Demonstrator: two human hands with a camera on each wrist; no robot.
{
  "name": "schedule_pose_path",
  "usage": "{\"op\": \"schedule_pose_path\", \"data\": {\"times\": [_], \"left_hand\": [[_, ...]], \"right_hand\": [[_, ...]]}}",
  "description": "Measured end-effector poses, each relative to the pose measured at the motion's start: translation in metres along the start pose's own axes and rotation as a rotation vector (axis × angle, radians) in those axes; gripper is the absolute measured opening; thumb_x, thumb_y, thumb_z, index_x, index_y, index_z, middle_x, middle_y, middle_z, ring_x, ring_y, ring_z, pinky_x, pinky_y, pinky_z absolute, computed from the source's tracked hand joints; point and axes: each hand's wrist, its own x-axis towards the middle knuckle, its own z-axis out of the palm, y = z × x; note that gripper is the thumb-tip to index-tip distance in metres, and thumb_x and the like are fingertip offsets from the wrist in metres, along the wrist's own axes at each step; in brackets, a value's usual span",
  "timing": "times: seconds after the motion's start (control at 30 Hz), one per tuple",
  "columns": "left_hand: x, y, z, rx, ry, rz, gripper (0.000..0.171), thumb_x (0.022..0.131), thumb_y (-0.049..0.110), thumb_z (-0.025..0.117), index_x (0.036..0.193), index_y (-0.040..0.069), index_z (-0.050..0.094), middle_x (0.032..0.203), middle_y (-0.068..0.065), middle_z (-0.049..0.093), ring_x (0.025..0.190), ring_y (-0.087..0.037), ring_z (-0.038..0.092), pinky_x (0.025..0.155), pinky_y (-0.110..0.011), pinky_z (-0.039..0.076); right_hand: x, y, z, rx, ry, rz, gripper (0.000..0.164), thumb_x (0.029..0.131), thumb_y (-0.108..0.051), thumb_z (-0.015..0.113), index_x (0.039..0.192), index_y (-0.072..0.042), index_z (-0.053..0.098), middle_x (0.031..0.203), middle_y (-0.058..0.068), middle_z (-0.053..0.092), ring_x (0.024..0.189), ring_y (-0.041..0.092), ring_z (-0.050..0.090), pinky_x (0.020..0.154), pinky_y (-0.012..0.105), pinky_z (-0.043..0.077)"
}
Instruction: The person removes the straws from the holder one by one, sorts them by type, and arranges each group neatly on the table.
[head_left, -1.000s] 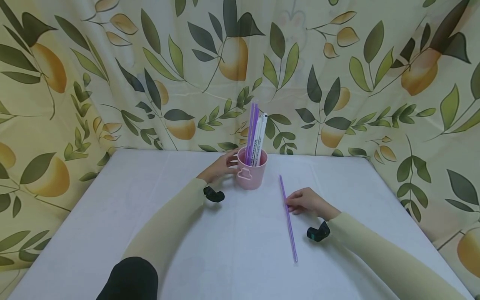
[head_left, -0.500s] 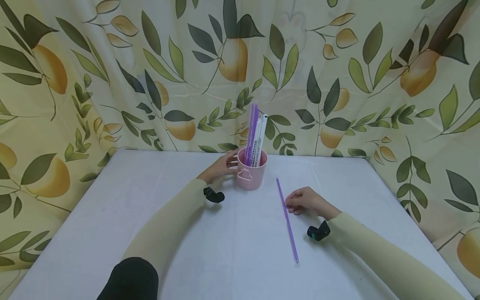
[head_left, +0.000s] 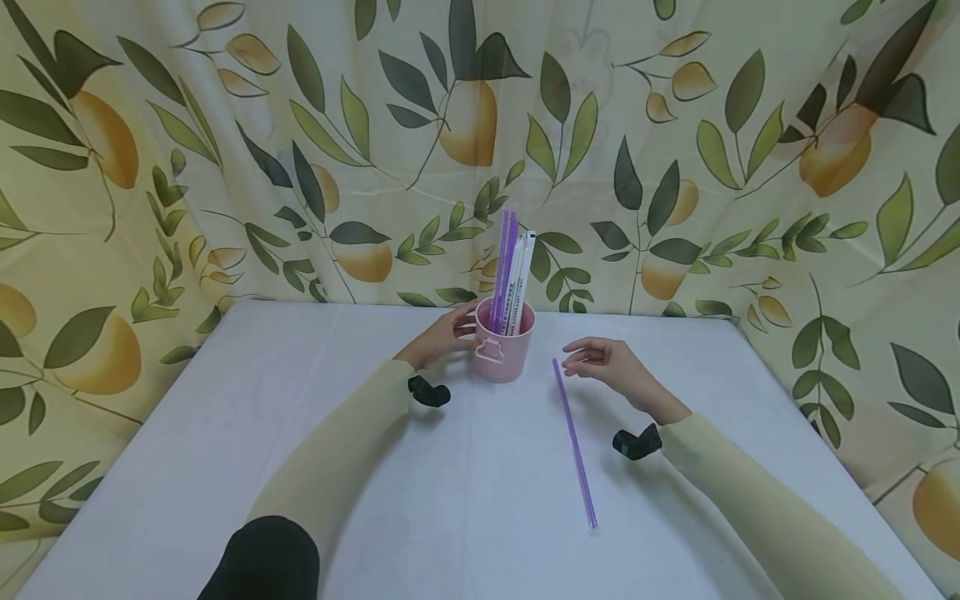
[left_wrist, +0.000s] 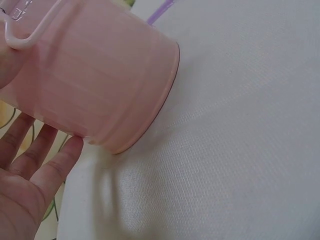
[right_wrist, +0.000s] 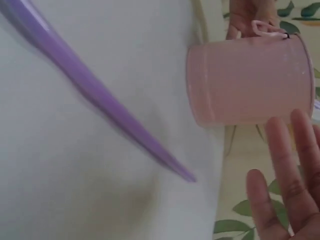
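A small pink bucket [head_left: 501, 358] with a little handle stands upright near the table's back edge. Several purple straws [head_left: 504, 271] and white printed sticks [head_left: 519, 283] rise out of it. My left hand [head_left: 442, 333] holds the bucket from its left side; in the left wrist view the thumb is by the handle and the fingertips touch the opposite side. One purple straw [head_left: 575, 446] lies on the table to the right of the bucket. Just above its far end is my right hand [head_left: 611, 371], fingers extended and holding nothing.
A white cloth covers the table [head_left: 375, 517]. Behind it and at the sides hangs a curtain [head_left: 570, 167] printed with fruit and leaves. Black wrist cameras [head_left: 637, 442] are worn on both wrists.
The right hand has let go of the purple straw and moved up and away toward the bucket. Earlier, the straw's far end shifted slightly left. The left hand stays at the bucket.
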Motion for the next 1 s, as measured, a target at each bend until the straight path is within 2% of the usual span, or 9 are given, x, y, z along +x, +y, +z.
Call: {"op": "schedule_pose_path", "data": {"times": [0.2,0.37,0.47,0.77,0.87,1.0], "left_hand": [[0.000,0.000,0.000,0.006,0.008,-0.005,0.080,0.084,0.002,0.066,0.149,0.022,0.024,0.152,-0.008,0.032,0.139,-0.028,0.033,0.114,-0.042,0.034],[-0.001,-0.001,0.000,0.011,0.005,-0.003,0.080,0.084,0.003,0.067,0.149,0.024,0.025,0.152,-0.008,0.032,0.140,-0.028,0.032,0.114,-0.043,0.034],[0.000,-0.001,0.001,0.007,0.006,-0.006,0.081,0.083,0.003,0.067,0.149,0.024,0.025,0.152,-0.007,0.033,0.139,-0.028,0.033,0.114,-0.042,0.034],[-0.002,0.001,0.001,-0.010,-0.002,0.017,0.082,0.083,-0.003,0.066,0.149,0.022,0.025,0.153,-0.008,0.030,0.139,-0.029,0.033,0.114,-0.043,0.033],[-0.002,0.001,0.001,-0.005,0.000,0.016,0.083,0.082,-0.004,0.065,0.149,0.021,0.025,0.154,-0.007,0.028,0.139,-0.029,0.033,0.114,-0.043,0.033],[-0.002,0.000,0.000,-0.013,0.002,0.013,0.084,0.082,-0.006,0.065,0.150,0.021,0.024,0.155,-0.007,0.027,0.140,-0.029,0.032,0.115,-0.043,0.033]], "right_hand": [[0.008,-0.018,0.002,0.003,0.079,-0.082,0.041,0.086,-0.021,0.068,0.120,-0.002,0.058,0.109,0.021,0.067,0.089,0.004,0.068,0.090,0.027,0.054],[0.012,-0.031,0.001,0.038,0.100,-0.146,0.038,0.086,-0.015,0.067,0.119,0.000,0.058,0.107,0.023,0.067,0.084,0.001,0.068,0.084,0.017,0.055],[0.016,-0.039,-0.002,0.032,0.128,-0.170,0.038,0.086,-0.018,0.067,0.119,0.000,0.058,0.104,0.018,0.068,0.083,0.000,0.067,0.082,0.015,0.055],[0.036,-0.063,-0.004,0.060,0.186,-0.227,0.038,0.087,-0.021,0.067,0.118,0.000,0.059,0.096,0.002,0.069,0.082,0.005,0.068,0.079,0.015,0.056],[0.044,-0.068,-0.005,0.052,0.210,-0.230,0.040,0.087,-0.023,0.067,0.119,0.000,0.058,0.097,0.003,0.069,0.083,0.006,0.068,0.079,0.017,0.056],[0.058,-0.072,-0.005,0.046,0.244,-0.206,0.043,0.088,-0.025,0.066,0.121,-0.001,0.057,0.103,0.011,0.068,0.083,0.005,0.068,0.080,0.022,0.057]]}}
